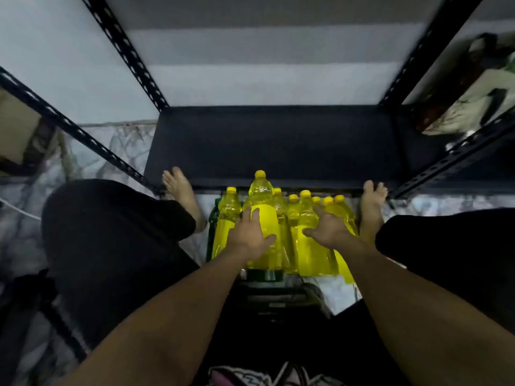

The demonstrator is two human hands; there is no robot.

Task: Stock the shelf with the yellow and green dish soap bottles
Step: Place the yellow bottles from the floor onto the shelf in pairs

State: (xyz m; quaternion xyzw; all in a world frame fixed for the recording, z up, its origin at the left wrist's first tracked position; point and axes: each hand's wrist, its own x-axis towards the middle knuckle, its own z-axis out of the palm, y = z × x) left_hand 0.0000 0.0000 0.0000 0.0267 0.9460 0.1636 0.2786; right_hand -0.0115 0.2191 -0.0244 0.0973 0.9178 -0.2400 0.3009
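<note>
Several yellow dish soap bottles [323,254] with yellow caps stand clustered on the floor between my bare feet. My left hand [248,238] grips one yellow bottle [262,196], which stands higher than the others, thumb across its front. My right hand [327,229] lies with spread fingers on the shoulder of a neighbouring yellow bottle [306,215]. Something dark green [213,221], perhaps a green bottle, shows at the cluster's left edge, mostly hidden. The black bottom shelf [278,143] lies bare just beyond the bottles.
Black perforated rack uprights [131,57] rise at the shelf's corners. Shelf boards above look pale grey. My knees in black cloth [111,224] flank the bottles. Cluttered items [468,104] sit on a rack to the right; a box [16,126] to the left.
</note>
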